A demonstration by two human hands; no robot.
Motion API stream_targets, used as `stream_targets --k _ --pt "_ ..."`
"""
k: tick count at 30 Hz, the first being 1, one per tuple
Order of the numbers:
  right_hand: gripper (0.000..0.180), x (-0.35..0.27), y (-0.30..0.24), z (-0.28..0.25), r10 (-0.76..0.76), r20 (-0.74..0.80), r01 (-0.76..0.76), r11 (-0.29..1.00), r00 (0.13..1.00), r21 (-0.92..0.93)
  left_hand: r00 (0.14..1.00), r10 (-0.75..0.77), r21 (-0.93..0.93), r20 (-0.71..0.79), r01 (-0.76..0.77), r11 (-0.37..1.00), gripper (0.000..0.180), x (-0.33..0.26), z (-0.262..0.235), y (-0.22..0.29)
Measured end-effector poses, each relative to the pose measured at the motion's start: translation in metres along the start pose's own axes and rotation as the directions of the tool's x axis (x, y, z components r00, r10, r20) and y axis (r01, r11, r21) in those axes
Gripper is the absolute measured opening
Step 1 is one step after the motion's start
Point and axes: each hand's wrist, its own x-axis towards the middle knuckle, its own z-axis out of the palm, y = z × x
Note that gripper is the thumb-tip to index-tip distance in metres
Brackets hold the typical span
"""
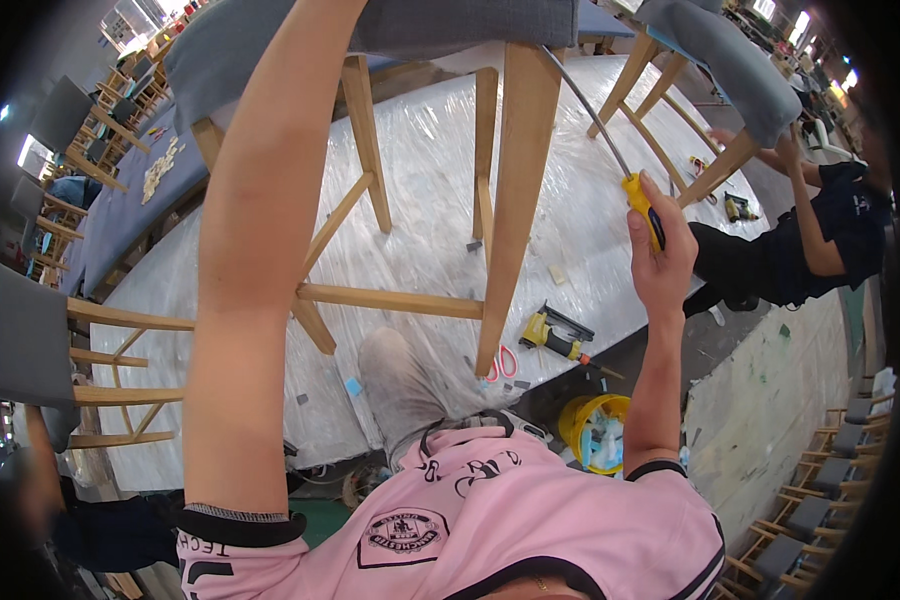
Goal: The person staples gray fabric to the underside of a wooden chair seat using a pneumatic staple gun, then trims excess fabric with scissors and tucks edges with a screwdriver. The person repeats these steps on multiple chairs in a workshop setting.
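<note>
My right hand is wrapped round the yellow and dark handle of a long screwdriver. Its metal shaft slants up and left, and the tip meets the edge of a grey padded chair beside the top of a wooden leg. The chair stands on a table in front of me, its light wooden legs and stretchers facing me. My left arm reaches up across the chair's left side and leaves the picture at the top, so the left hand is out of sight.
Plastic film covers the table. A yellow staple gun and red-handled scissors lie near its edge, above a yellow bucket of scraps. Another grey chair stands left. A co-worker handles a chair at right.
</note>
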Motion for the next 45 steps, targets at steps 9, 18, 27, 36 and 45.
stream_targets --k 9,18,27,36,45 --pt "0.025 -0.035 0.023 -0.029 0.247 0.213 -0.250 0.968 0.945 -0.012 0.985 -0.118 -0.080 -0.126 0.108 0.991 0.069 -0.015 -0.007 0.038" --pt "0.018 0.041 0.001 -0.056 -0.020 0.208 0.083 0.951 0.978 -0.297 0.985 0.141 0.091 0.100 -0.150 0.984 0.095 -0.041 -0.020 0.046" --pt "0.025 0.077 -0.008 -0.052 -0.090 0.177 0.148 0.926 0.980 -0.347 0.977 0.183 0.094 0.111 -0.193 0.977 0.100 -0.045 -0.024 0.046" --pt "0.030 0.074 -0.005 -0.029 0.006 0.093 0.040 0.875 0.996 -0.482 0.994 0.094 0.093 0.061 -0.099 0.991 0.097 -0.056 -0.019 0.075" --pt "0.036 0.010 0.004 -0.050 0.175 0.047 -0.161 0.963 0.983 -0.216 0.995 0.080 0.154 -0.057 -0.070 0.986 0.088 -0.056 -0.010 0.072"
